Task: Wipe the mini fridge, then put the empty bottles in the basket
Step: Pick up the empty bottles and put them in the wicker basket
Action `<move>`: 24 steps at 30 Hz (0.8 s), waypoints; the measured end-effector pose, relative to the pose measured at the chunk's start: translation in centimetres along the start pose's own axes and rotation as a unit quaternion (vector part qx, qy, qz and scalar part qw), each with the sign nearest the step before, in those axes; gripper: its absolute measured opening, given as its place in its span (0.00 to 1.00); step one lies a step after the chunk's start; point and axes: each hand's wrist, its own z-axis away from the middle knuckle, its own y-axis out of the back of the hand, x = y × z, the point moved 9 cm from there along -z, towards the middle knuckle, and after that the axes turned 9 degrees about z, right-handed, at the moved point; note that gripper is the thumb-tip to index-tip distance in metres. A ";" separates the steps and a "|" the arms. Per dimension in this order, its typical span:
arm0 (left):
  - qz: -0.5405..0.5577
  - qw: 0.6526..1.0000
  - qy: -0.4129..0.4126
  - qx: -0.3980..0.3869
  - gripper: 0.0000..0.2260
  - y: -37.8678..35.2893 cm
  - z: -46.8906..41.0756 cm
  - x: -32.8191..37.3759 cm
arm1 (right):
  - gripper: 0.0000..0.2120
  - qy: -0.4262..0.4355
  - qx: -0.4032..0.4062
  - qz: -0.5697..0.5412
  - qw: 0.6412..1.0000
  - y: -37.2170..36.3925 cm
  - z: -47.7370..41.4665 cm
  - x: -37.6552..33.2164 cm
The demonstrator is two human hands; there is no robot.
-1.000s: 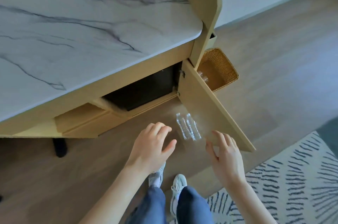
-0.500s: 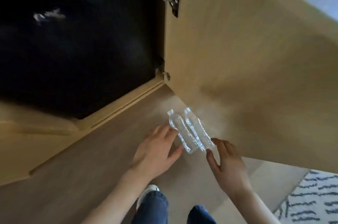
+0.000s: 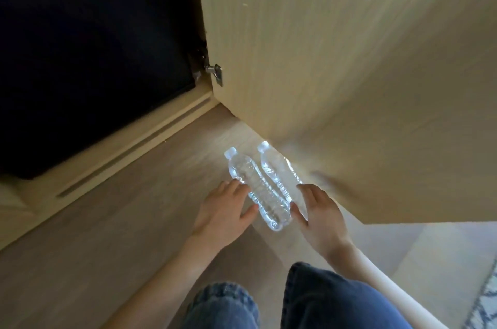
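Two clear empty plastic bottles lie side by side on the wooden floor, caps pointing away from me: the left bottle [image 3: 255, 189] and the right bottle [image 3: 279, 170]. My left hand [image 3: 226, 213] lies beside the left bottle, fingertips and thumb touching its side, fingers fairly straight. My right hand [image 3: 320, 213] is at the right bottle's lower end, fingers spread over it, thumb between the bottles. Neither hand is closed round a bottle. The black mini fridge [image 3: 94, 46] fills the open cabinet at upper left. The basket is out of view.
The open wooden cabinet door [image 3: 349, 60] stands just right of the bottles, its lower edge close above them. A cabinet base rail [image 3: 129, 151] runs along the floor. My jeans-clad knees [image 3: 322, 299] are at the bottom. A patterned rug [image 3: 484, 299] shows at the lower right corner.
The view has dropped lower and closer to the floor. Both hands have moved in from either side until they touch the two bottles.
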 end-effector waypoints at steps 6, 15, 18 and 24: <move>0.137 0.982 0.127 0.010 0.20 -3.0 -0.2 -1.3 | 0.24 -0.019 -0.066 0.009 0.998 -2.8 0.0 1.2; 0.391 0.865 0.315 0.024 0.24 -7.6 -2.3 -2.5 | 0.27 -0.100 -0.111 -0.125 0.981 -5.8 0.4 2.7; 0.396 0.856 0.333 0.021 0.24 -8.5 -1.9 -2.9 | 0.31 -0.143 -0.103 -0.181 0.967 -6.6 0.9 3.3; 0.435 0.817 0.376 0.047 0.24 -7.0 1.6 -3.7 | 0.35 -0.218 -0.093 -0.214 0.948 -5.4 2.8 3.7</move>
